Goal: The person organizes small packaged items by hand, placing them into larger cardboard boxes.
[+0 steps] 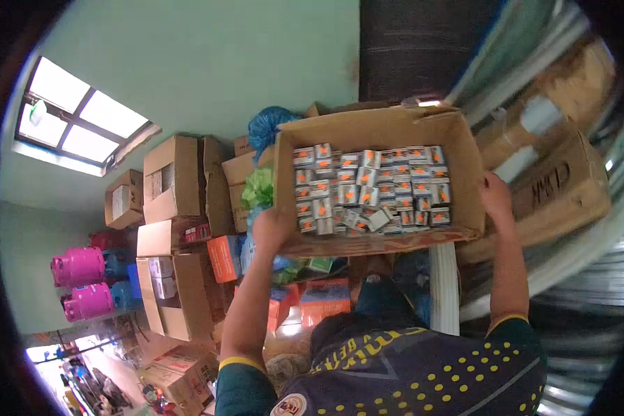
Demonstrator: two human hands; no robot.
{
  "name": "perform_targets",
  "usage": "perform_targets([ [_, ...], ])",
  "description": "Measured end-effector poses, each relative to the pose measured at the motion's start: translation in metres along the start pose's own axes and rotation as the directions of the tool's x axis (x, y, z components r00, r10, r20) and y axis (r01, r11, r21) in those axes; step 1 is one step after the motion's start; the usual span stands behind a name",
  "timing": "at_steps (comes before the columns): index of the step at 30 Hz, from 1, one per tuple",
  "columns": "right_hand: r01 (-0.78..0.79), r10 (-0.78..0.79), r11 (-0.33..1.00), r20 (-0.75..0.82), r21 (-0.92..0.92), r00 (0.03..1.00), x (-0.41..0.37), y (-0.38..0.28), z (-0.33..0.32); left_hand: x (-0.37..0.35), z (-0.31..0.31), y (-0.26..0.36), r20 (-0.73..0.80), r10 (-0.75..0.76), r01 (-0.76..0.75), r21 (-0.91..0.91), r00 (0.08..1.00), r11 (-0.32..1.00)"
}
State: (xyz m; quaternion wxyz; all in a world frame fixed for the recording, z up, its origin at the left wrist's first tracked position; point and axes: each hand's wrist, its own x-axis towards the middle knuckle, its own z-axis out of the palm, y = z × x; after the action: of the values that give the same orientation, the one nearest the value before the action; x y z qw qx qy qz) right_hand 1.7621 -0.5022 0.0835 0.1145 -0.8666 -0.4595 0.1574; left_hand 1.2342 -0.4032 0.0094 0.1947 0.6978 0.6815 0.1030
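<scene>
An open cardboard box (367,123) is held up in front of me between both hands, its opening facing my view. Inside it lie several small white packets (369,177) with orange marks, mostly in rows, a few tilted loosely near the lower side. My left hand (272,227) is closed on the left edge of the box. On the opposite edge, my right hand (495,198) grips the right side. The fingertips behind the cardboard are partly hidden.
Stacked cartons (173,177) stand at the left, beside pink gas cylinders (90,300). Blue plastic bags (269,128) and a green bag (258,187) lie just behind the box. To the right is a large marked carton (551,187). Orange boxes (324,299) sit below.
</scene>
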Motion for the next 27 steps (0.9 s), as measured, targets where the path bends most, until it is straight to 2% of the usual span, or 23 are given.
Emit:
perform_targets([
  [2,-0.035,0.036,0.996,0.011,-0.078,0.999,0.048,0.013,0.005,0.058,0.072,-0.012,0.096,0.052,-0.055,0.034,0.994,0.998],
  [4,-0.081,0.077,0.994,-0.052,-0.08,0.996,0.12,0.049,0.024,0.095,0.094,0.039,0.113,-0.069,0.076,-0.06,0.991,0.995],
  [6,-0.087,0.094,0.938,0.007,-0.335,0.996,0.171,0.06,0.023,0.142,0.16,0.056,0.121,-0.099,0.117,-0.151,0.988,0.982],
  [9,-0.134,0.153,0.954,0.05,-0.267,0.987,0.224,0.057,0.033,0.196,0.2,0.087,0.216,-0.139,0.187,-0.223,0.967,0.957],
  [10,-0.033,0.033,0.949,-0.004,-0.315,0.999,0.267,0.113,0.062,0.222,0.22,0.091,0.192,-0.16,0.202,-0.223,0.968,0.954],
  [12,-0.039,0.021,0.953,-0.064,-0.3,0.998,0.302,0.098,0.069,0.259,0.259,0.09,0.177,-0.213,0.248,-0.209,0.961,0.946],
  [13,-0.049,0.026,0.954,-0.083,-0.297,0.996,0.313,0.094,0.073,0.273,0.27,0.093,0.184,-0.17,0.204,-0.19,0.968,0.96],
  [16,-0.129,0.124,0.959,-0.035,-0.253,0.992,0.405,0.132,0.081,0.299,0.232,0.116,0.224,-0.079,0.115,-0.153,0.971,0.981],
  [17,-0.112,0.122,0.966,0.028,-0.235,0.992,0.398,0.112,0.076,0.297,0.217,0.115,0.236,-0.066,0.107,-0.165,0.969,0.98],
  [19,-0.065,0.089,0.982,0.13,-0.178,0.988,0.377,0.022,0.048,0.3,0.189,0.117,0.225,-0.069,0.107,-0.158,0.972,0.982],
  [21,-0.04,0.063,0.971,0.093,-0.236,0.994,0.384,0.033,0.063,0.295,0.168,0.118,0.199,-0.111,0.137,-0.121,0.974,0.983],
  [24,-0.01,0.037,0.971,0.108,-0.237,0.993,0.408,0.043,0.089,0.301,0.172,0.096,0.026,-0.121,0.122,-0.043,0.992,0.992],
  [25,-0.004,0.034,0.975,0.131,-0.223,0.991,0.416,0.045,0.103,0.309,0.179,0.089,0.014,-0.112,0.113,-0.041,0.994,0.993],
  [27,0.037,-0.027,0.983,0.056,-0.179,0.998,0.44,0.055,0.158,0.328,0.202,0.067,-0.003,-0.093,0.093,-0.029,0.996,0.995],
])
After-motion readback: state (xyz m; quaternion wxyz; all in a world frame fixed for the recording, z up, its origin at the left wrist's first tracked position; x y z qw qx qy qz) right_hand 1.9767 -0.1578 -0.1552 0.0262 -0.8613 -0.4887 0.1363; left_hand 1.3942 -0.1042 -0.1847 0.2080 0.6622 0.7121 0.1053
